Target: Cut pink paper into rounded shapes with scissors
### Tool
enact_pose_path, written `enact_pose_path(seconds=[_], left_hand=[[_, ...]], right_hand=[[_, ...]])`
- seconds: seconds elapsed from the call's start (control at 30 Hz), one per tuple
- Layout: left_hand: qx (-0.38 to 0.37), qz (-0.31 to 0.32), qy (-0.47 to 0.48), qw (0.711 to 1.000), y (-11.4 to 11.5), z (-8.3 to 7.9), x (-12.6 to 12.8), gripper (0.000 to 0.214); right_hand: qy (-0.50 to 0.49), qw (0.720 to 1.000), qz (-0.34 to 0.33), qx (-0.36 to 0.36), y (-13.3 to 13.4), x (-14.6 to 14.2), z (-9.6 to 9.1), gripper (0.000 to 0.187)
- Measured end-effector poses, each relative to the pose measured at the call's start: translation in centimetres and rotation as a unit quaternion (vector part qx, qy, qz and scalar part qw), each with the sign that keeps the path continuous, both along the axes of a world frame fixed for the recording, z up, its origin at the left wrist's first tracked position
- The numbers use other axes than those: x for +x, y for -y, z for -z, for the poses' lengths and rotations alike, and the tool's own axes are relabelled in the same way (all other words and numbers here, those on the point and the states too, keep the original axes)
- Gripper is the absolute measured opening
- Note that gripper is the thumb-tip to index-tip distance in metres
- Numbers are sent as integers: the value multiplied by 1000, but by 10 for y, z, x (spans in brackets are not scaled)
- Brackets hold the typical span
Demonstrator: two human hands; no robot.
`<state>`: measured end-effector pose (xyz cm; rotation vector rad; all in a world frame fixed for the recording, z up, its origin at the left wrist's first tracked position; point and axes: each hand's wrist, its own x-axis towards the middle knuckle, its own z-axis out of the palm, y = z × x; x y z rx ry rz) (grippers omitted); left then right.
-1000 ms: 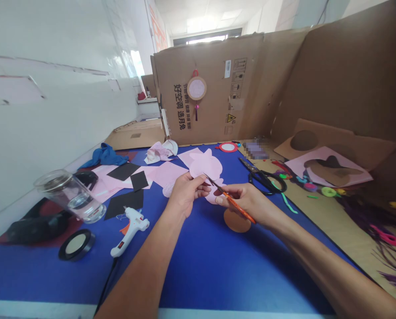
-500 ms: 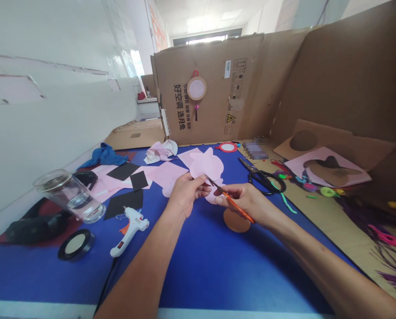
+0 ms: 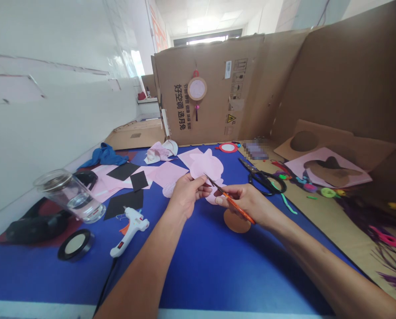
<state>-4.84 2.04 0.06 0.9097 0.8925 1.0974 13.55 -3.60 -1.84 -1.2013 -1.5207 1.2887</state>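
Observation:
Between thumb and fingers, my left hand pinches the lower edge of a pink paper cutout with rounded lobes and pointed tips. My right hand is closed around orange-handled scissors, seen nearly edge-on. Their dark blades reach the paper's lower edge beside my left thumb. Another pink rounded piece shows below, partly hidden by my hands. A brown cardboard disc lies on the blue table under my right hand.
At left are a white glue gun, a tape roll, a glass jar of water and black paper pieces. Black-handled scissors lie at right, near cardboard with cut openings. A cardboard wall stands behind.
Almost nothing differs. Both hands, the scissors and the pink cutout keep nearly the same position.

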Motion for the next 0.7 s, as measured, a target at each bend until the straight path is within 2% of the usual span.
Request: enact_pose_path(seconds=[0.43,0.7], left_hand=[[-3,-11,12,1000,2,3,2,7],[-5,-9,9,1000,2,1,2,6]], right_hand=[[-14,998,24,-61,4,-6,-9,52],[-19,998,15,-57,3,-4,-7,50]])
